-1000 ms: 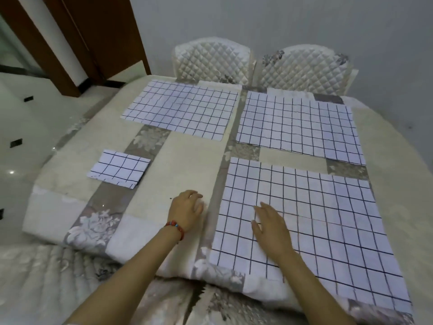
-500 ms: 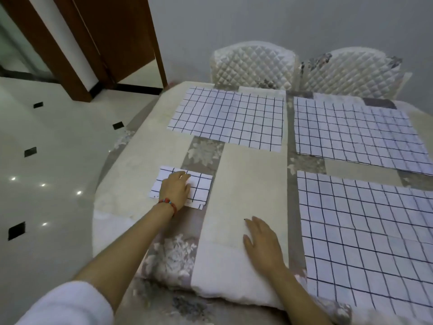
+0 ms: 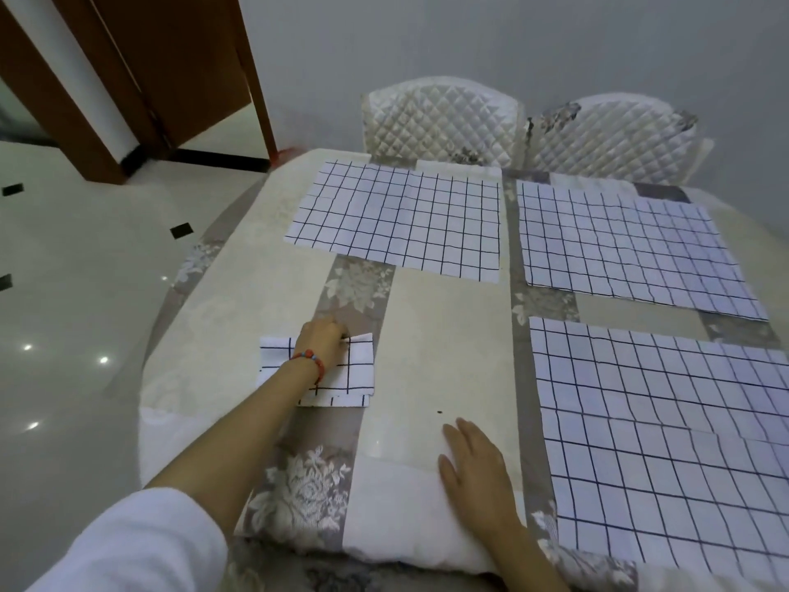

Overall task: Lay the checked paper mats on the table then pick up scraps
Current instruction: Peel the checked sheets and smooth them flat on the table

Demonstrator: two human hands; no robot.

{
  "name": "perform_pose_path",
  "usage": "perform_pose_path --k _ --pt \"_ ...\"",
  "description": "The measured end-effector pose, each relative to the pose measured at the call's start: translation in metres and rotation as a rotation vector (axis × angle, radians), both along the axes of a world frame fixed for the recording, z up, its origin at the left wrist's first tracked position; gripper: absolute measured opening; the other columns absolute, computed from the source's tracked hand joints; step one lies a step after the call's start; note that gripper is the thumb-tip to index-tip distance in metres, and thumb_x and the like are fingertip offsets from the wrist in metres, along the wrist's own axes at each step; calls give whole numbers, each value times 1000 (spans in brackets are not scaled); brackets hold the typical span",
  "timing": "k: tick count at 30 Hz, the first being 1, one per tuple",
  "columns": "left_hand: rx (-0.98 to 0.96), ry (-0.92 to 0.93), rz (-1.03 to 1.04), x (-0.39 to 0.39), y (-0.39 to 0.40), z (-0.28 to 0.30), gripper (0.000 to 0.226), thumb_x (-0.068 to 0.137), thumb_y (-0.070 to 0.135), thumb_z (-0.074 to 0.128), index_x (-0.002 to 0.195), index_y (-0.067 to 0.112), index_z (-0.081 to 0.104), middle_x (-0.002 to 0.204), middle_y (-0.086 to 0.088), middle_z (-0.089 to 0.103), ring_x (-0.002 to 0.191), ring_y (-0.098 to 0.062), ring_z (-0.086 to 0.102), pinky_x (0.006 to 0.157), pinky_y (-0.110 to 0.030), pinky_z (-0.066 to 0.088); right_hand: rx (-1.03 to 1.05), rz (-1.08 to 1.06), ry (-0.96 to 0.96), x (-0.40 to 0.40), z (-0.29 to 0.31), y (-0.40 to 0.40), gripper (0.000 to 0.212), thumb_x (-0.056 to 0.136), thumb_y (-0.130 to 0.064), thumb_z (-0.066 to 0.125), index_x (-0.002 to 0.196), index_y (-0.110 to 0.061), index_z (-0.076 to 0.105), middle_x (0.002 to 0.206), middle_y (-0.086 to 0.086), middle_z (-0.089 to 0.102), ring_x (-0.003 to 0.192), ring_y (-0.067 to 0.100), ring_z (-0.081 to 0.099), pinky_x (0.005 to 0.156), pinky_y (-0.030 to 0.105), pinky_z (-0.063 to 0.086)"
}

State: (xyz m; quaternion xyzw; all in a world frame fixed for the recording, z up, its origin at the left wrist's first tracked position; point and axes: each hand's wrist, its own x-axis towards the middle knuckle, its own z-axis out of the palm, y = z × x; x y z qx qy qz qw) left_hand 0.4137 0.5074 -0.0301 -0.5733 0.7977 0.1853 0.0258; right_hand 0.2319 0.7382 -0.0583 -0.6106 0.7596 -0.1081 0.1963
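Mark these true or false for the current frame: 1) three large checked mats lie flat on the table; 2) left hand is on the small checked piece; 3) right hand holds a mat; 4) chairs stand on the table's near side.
1) True: far-left mat, far-right mat and near-right mat lie flat.
2) True: the left hand pinches the far edge of the small checked piece.
3) False: the right hand rests flat on the tablecloth, holding nothing.
4) False: both quilted chairs stand at the far side.
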Motion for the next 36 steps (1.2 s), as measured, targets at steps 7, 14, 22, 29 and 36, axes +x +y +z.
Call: perform_pose_path --k 7,14,22,29,36 --pt "75 477 30 -16 59 59 15 85 13 59 81 1 66 74 -4 56 66 -11 53 61 -19 38 -109 -252 -632 5 36 -11 53 88 -29 57 136 -23 36 139 -5 42 127 8 38 105 22 29" --pt "192 993 186 -28 125 100 11 83 4 62 77 13 63 71 5 61 59 10 57 60 -6 44 -177 -367 -1127 -4 80 -15 21 82 -11 66 102 -19 64 97 -4 69 91 13 64 80 19 52" --pt "15 979 528 -48 205 88 36 81 22 65 113 26 50 114 2 57 109 -16 53 89 -29 44 -333 -290 -1016 -7 105 0 32 82 -16 66 67 9 53 55 7 40 49 8 34 50 22 28" --pt "-1 961 686 -71 241 110 80 83 30 62 145 15 15 153 -8 18 140 -21 25 107 -29 28 -413 -335 -881 -5 122 13 51 79 -19 68 53 -19 25 49 -8 20 54 13 20 56 29 19" --pt "263 1267 611 -86 247 126 7 85 30 61 79 30 65 80 16 69 83 4 63 82 -25 52 -420 -195 -913 -2 134 18 41 82 -17 64 46 -25 46 43 -8 45 48 3 36 49 21 29"
